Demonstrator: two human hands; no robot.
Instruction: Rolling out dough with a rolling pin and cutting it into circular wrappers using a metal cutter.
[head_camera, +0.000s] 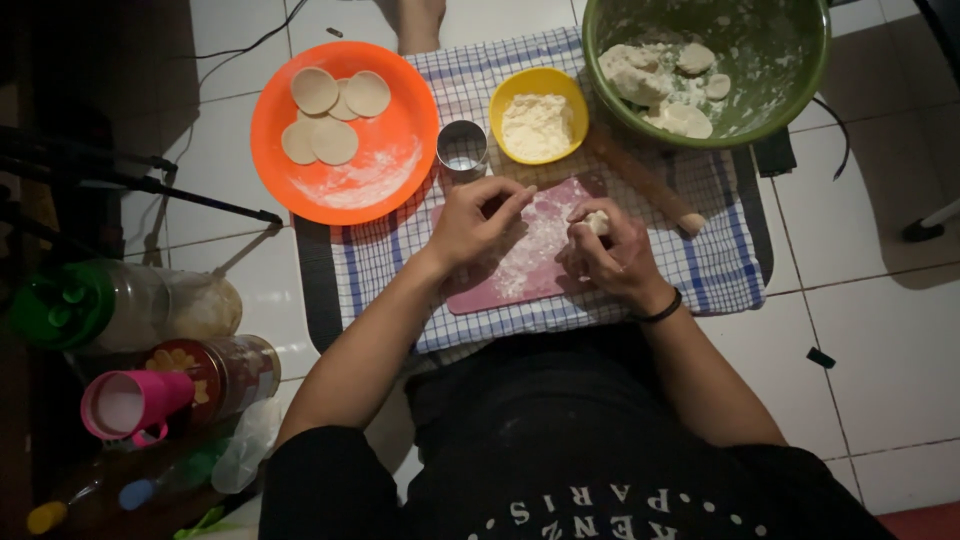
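Kneading a small lump of dough (597, 222) over a pink cutting board (500, 285), floured in the middle. Right hand (612, 255) closed around the lump, fingers curled, dough showing white at the fingertips. Black band on that wrist. Left hand (480, 218) beside it, loosely curled above the board, fingertips pointing toward the dough; holding nothing visible. Board lying on a blue-and-white checked cloth (715, 265) spread over a white tiled floor (880, 330).

Just beyond the left hand: a small metal ring cutter (462, 148), upright. Next to it a yellow bowl (512, 95) of flour. Left of that an orange plate (400, 90) with four round dough discs (334, 112) stacked loosely and a smear of flour. Far right, a large green bowl (790, 60) holding rough dough pieces and flour dust. Wooden rolling pin (645, 180) lying slantwise between green bowl and right hand. Bottles and jars (190, 385) lying at lower left, well apart from the board, in dim light.
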